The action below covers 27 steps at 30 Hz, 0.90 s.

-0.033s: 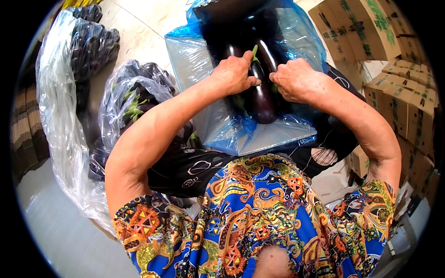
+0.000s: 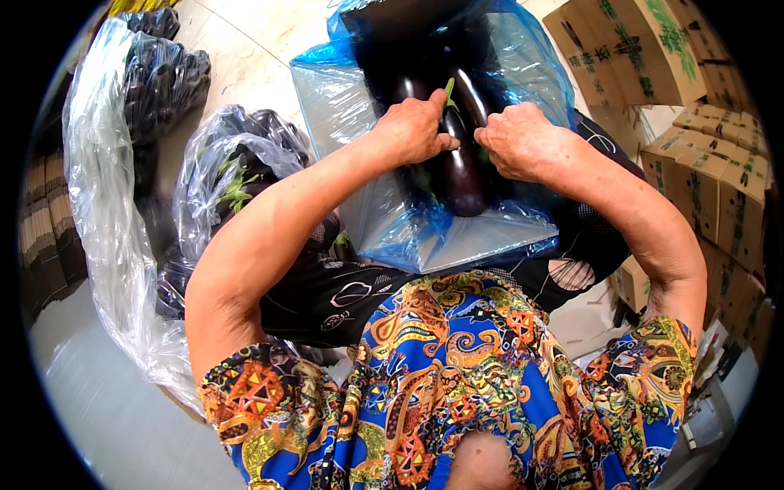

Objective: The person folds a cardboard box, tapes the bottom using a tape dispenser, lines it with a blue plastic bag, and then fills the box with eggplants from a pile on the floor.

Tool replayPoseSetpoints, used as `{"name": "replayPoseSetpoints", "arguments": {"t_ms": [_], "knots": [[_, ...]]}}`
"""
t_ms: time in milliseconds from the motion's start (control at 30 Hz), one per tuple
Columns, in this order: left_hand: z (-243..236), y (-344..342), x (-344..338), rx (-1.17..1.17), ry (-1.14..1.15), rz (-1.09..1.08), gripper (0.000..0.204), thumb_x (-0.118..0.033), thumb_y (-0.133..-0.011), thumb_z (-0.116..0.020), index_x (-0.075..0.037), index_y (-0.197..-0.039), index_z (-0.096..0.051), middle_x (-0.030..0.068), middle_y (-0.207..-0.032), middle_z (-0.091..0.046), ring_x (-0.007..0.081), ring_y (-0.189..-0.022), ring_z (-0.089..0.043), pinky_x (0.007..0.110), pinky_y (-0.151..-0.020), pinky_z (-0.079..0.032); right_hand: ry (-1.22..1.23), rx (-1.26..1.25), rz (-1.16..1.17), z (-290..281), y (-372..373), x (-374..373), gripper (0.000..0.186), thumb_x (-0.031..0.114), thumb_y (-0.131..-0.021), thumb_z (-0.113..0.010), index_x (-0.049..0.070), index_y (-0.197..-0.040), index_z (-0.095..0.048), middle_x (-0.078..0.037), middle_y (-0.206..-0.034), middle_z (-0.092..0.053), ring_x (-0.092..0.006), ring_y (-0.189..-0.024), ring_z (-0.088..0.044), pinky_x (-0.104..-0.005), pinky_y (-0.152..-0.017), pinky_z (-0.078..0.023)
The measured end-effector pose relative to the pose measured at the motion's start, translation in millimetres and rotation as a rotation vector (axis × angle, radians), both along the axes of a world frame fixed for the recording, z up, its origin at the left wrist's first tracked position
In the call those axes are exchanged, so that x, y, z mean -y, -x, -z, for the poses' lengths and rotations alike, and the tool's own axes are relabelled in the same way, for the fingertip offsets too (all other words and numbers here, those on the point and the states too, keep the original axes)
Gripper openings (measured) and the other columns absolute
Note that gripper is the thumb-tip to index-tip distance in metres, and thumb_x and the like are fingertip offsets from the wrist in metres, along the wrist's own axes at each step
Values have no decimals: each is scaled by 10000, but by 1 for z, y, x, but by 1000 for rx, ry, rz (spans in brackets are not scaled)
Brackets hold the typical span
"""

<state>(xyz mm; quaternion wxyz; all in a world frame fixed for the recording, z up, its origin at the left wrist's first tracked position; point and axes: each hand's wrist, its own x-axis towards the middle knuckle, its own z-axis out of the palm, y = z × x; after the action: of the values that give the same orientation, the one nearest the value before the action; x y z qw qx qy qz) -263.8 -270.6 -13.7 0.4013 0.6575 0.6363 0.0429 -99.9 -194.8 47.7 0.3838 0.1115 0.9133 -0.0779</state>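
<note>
A box lined with a blue plastic bag (image 2: 490, 238) lies open in front of me, with dark purple eggplants inside. My left hand (image 2: 418, 132) grips an eggplant (image 2: 466, 181) near its green stem, the thumb lying across its upper part. This eggplant points lengthwise toward me. Another glossy eggplant (image 2: 469, 91) lies just beyond, between my hands. My right hand (image 2: 523, 145) is closed at the right side of the eggplants; a bit of green shows by its fingertips, but what they pinch is hidden.
On the left are a clear plastic bag of eggplants (image 2: 237, 151) and a longer bag with more eggplants (image 2: 167, 82). Cardboard boxes (image 2: 625, 53) stand at the right, with several stacked boxes (image 2: 710, 175) behind. Flattened cardboard (image 2: 51, 220) is piled at the far left.
</note>
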Motion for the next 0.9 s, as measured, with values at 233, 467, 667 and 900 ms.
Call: {"name": "replayPoseSetpoints", "arguments": {"t_ms": [233, 467, 667, 900], "knots": [[-24, 10, -2, 158, 59, 26, 887, -454, -806, -756, 14, -1426, -329, 279, -1049, -672, 425, -1014, -659, 455, -903, -519, 167, -281, 470, -38, 2, -32, 298, 242, -954, -472, 12, -1037, -643, -239, -860, -684, -388, -829, -680, -460, -773, -538], [-129, 17, 0, 671, -22, -223, 820, -462, -734, -804, 8, -1323, -478, 134, -1220, -592, 213, -1114, -572, 352, -1000, -439, 759, -1303, 1152, -85, 37, -32, 421, 421, -1033, -444, 31, -1015, -601, -66, -838, -675, -130, -824, -639, -272, -827, -487], [-146, 132, 60, 279, -118, -363, 746, -215, -652, -774, -28, -1317, -490, 118, -1092, -614, 208, -1021, -587, 325, -931, -465, 659, -1167, 1008, -71, 13, -26, 405, 365, -1002, -532, 9, -1171, -626, -78, -1040, -663, -140, -939, -608, -293, -850, -484], [-19, 217, 215, 18, 45, -319, 529, -71, -645, -759, -65, -1134, -559, 201, -1011, -639, 408, -1000, -612, 431, -876, -484, 164, -1097, 1284, -12, -74, -42, 347, 265, -945, -629, 14, -1185, -631, -120, -1114, -661, -225, -1090, -644, -344, -901, -511]]}}
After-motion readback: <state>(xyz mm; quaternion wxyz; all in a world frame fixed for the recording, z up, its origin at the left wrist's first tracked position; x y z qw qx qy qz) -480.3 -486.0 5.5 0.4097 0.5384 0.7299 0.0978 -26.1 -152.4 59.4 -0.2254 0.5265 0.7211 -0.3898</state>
